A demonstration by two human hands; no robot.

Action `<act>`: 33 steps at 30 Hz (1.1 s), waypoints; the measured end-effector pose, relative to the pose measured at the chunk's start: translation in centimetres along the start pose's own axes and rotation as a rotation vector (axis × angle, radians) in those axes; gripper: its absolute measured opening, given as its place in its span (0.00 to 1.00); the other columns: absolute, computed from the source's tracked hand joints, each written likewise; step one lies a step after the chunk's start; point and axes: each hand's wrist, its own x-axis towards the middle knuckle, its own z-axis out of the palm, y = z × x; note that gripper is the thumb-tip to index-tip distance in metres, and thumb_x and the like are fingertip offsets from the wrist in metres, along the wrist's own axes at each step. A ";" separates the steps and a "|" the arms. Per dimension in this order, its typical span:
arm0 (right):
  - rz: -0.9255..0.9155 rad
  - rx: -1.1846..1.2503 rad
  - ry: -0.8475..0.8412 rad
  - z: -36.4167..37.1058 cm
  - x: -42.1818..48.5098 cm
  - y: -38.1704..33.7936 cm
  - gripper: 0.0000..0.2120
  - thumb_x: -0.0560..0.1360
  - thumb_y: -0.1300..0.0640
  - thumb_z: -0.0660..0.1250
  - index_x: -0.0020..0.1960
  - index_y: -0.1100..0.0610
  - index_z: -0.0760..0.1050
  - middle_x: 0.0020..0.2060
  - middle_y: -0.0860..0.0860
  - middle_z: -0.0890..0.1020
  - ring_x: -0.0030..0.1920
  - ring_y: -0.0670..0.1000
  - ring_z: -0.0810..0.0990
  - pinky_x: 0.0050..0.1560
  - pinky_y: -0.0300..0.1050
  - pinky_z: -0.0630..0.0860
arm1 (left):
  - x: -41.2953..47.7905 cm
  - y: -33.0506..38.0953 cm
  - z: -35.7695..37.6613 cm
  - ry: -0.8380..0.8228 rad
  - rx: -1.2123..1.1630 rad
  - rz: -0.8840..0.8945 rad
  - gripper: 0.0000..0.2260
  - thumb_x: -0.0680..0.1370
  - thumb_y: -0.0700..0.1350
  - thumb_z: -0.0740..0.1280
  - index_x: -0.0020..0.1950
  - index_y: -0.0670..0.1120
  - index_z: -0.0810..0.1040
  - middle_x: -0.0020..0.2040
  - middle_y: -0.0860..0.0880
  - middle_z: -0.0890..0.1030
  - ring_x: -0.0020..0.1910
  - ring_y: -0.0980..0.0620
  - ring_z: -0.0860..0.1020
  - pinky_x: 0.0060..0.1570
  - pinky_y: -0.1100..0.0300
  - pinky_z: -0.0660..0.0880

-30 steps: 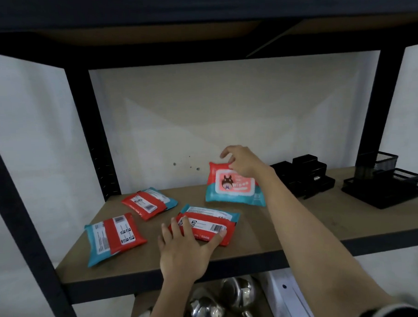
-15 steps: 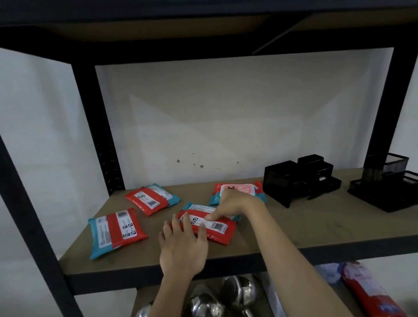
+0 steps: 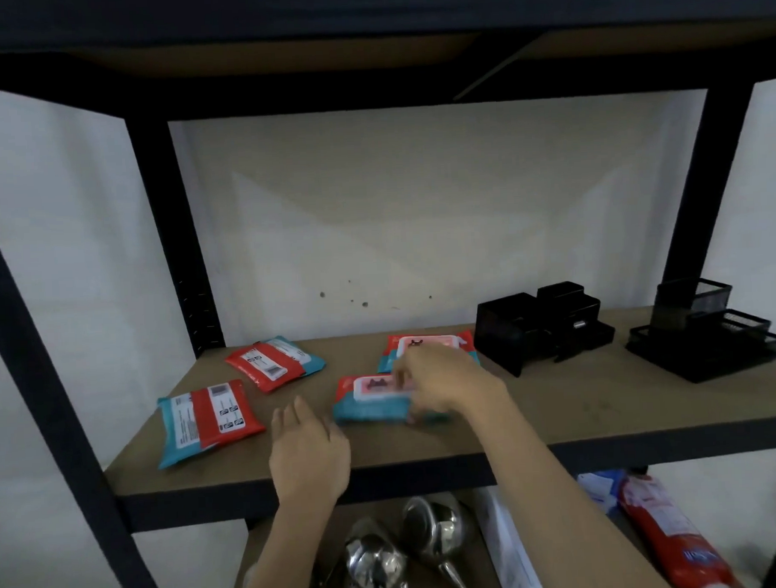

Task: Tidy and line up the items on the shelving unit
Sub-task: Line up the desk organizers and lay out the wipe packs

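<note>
Several red and teal wipe packs lie on the wooden shelf [image 3: 560, 402]. My right hand [image 3: 443, 376] grips the front middle pack [image 3: 368, 399], which lies face up with its pink lid showing. Just behind it lies another face-up pack [image 3: 428, 343], partly hidden by my hand. Two packs lie label side up on the left: one near the front edge [image 3: 207, 417] and one further back [image 3: 273, 361]. My left hand [image 3: 306, 453] rests flat on the shelf's front edge, fingers apart, holding nothing.
Black mesh desk organisers stand at the back right [image 3: 543, 327] and far right [image 3: 708, 333]. Black uprights [image 3: 170, 236] frame the bay. On the lower shelf are shiny metal items [image 3: 389, 556] and a red pack [image 3: 663, 530].
My right hand laid the back pack flat, then came forward and turned the front middle pack over to face up. My left hand let go of that pack and drew back towards the edge.
</note>
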 end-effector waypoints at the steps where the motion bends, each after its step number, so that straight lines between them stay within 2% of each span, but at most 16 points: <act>1: 0.034 0.052 -0.073 0.6 -0.3 0.5 0.22 0.68 0.59 0.73 0.61 0.51 0.76 0.59 0.52 0.77 0.57 0.54 0.77 0.55 0.47 0.74 | -0.1 0.0 -0.1 -0.012 0.062 0.023 0.19 0.81 0.47 0.51 0.68 0.41 0.68 0.68 0.42 0.71 0.70 0.46 0.65 0.71 0.53 0.62; 4: 0.097 0.228 -0.066 1.7 -0.9 1.8 0.25 0.69 0.57 0.74 0.64 0.50 0.73 0.62 0.50 0.76 0.59 0.51 0.75 0.60 0.48 0.74 | -0.2 -0.2 0.0 -0.040 0.117 0.087 0.17 0.81 0.47 0.48 0.61 0.44 0.73 0.62 0.45 0.76 0.64 0.48 0.71 0.68 0.55 0.64; 8: 0.124 0.385 -0.013 2.6 -1.5 2.4 0.26 0.70 0.56 0.73 0.66 0.52 0.72 0.64 0.51 0.75 0.60 0.50 0.75 0.61 0.46 0.73 | -0.6 -0.1 -0.2 -0.027 0.170 0.111 0.24 0.81 0.53 0.45 0.61 0.43 0.75 0.60 0.44 0.77 0.62 0.48 0.73 0.65 0.54 0.68; 11: 0.149 0.448 0.013 2.9 -1.6 2.7 0.23 0.70 0.48 0.72 0.63 0.53 0.74 0.60 0.49 0.76 0.56 0.48 0.76 0.56 0.43 0.73 | -0.3 0.1 -0.3 -0.070 0.142 0.119 0.20 0.82 0.53 0.48 0.60 0.45 0.74 0.60 0.43 0.77 0.61 0.48 0.73 0.63 0.52 0.70; 13: 0.203 0.505 0.123 3.3 -1.4 3.1 0.17 0.74 0.45 0.67 0.57 0.54 0.78 0.54 0.49 0.79 0.53 0.48 0.78 0.53 0.43 0.76 | 0.2 0.0 -0.9 -0.078 0.033 0.064 0.18 0.80 0.55 0.54 0.61 0.44 0.72 0.62 0.43 0.74 0.60 0.47 0.73 0.60 0.51 0.73; 14: 0.243 0.509 0.199 3.5 -1.4 3.2 0.15 0.76 0.46 0.64 0.55 0.55 0.78 0.51 0.50 0.80 0.52 0.49 0.79 0.51 0.44 0.77 | 0.7 -0.2 -1.6 -0.035 0.061 0.057 0.19 0.79 0.54 0.57 0.64 0.44 0.70 0.65 0.42 0.72 0.64 0.46 0.71 0.62 0.50 0.71; 16: 0.319 0.419 0.322 4.4 -1.6 3.6 0.12 0.79 0.51 0.60 0.54 0.57 0.77 0.50 0.53 0.81 0.52 0.52 0.79 0.51 0.48 0.79 | 2.0 -1.3 -3.0 0.088 0.298 0.048 0.25 0.78 0.55 0.59 0.71 0.44 0.63 0.72 0.42 0.64 0.72 0.42 0.61 0.69 0.46 0.64; 17: 0.346 0.357 0.347 4.9 -1.8 3.7 0.11 0.79 0.53 0.60 0.54 0.58 0.77 0.51 0.55 0.81 0.54 0.54 0.78 0.52 0.49 0.78 | 2.5 -2.1 -3.8 0.090 0.391 0.006 0.29 0.77 0.58 0.60 0.73 0.45 0.60 0.74 0.42 0.60 0.74 0.40 0.55 0.70 0.42 0.61; 20: 0.404 0.238 0.312 6.3 -2.6 4.0 0.11 0.78 0.56 0.60 0.54 0.60 0.76 0.54 0.56 0.79 0.57 0.55 0.75 0.56 0.49 0.74 | 4.3 -5.5 -5.0 -0.119 0.424 -0.231 0.41 0.71 0.71 0.56 0.77 0.51 0.48 0.77 0.43 0.47 0.75 0.36 0.45 0.70 0.37 0.57; 22: 0.401 0.243 0.326 6.8 -2.9 4.3 0.12 0.78 0.56 0.59 0.57 0.59 0.76 0.56 0.55 0.79 0.58 0.54 0.74 0.58 0.47 0.73 | 4.6 -6.7 -4.9 -0.217 0.393 -0.260 0.41 0.70 0.73 0.53 0.76 0.54 0.45 0.77 0.43 0.46 0.74 0.36 0.52 0.68 0.40 0.61; 26: 0.413 0.308 0.371 6.9 -2.8 4.7 0.12 0.78 0.56 0.61 0.59 0.56 0.75 0.54 0.53 0.79 0.56 0.51 0.75 0.55 0.46 0.75 | 4.4 -7.2 -4.8 -0.089 0.530 -0.072 0.26 0.78 0.61 0.52 0.74 0.54 0.58 0.72 0.41 0.60 0.67 0.41 0.67 0.58 0.47 0.73; 28: 0.404 0.306 0.383 7.2 -2.8 4.8 0.10 0.77 0.56 0.61 0.56 0.56 0.76 0.52 0.53 0.79 0.54 0.51 0.76 0.52 0.46 0.76 | 4.5 -7.1 -5.4 0.076 0.376 -0.054 0.19 0.80 0.52 0.55 0.72 0.53 0.65 0.64 0.41 0.72 0.59 0.42 0.74 0.50 0.50 0.75; 30: 0.378 0.299 0.387 7.4 -2.7 4.9 0.08 0.77 0.55 0.62 0.53 0.56 0.77 0.50 0.52 0.80 0.51 0.50 0.77 0.51 0.46 0.77 | 4.0 -6.4 -6.7 0.356 0.022 -0.099 0.18 0.81 0.44 0.54 0.71 0.45 0.66 0.55 0.37 0.78 0.50 0.39 0.78 0.45 0.51 0.73; 31: 0.370 0.297 0.391 7.5 -2.6 5.0 0.08 0.76 0.55 0.62 0.51 0.56 0.77 0.49 0.52 0.80 0.50 0.49 0.77 0.50 0.46 0.78 | 3.8 -5.9 -7.6 0.459 -0.189 -0.128 0.18 0.81 0.45 0.53 0.69 0.42 0.68 0.52 0.36 0.79 0.47 0.38 0.79 0.44 0.51 0.73; 33: 0.375 0.292 0.394 7.4 -2.5 5.0 0.07 0.76 0.55 0.63 0.50 0.56 0.77 0.47 0.52 0.80 0.48 0.49 0.77 0.49 0.46 0.78 | 3.4 -4.3 -9.1 0.525 -0.611 -0.274 0.22 0.81 0.53 0.52 0.60 0.37 0.75 0.48 0.40 0.79 0.44 0.42 0.79 0.43 0.53 0.75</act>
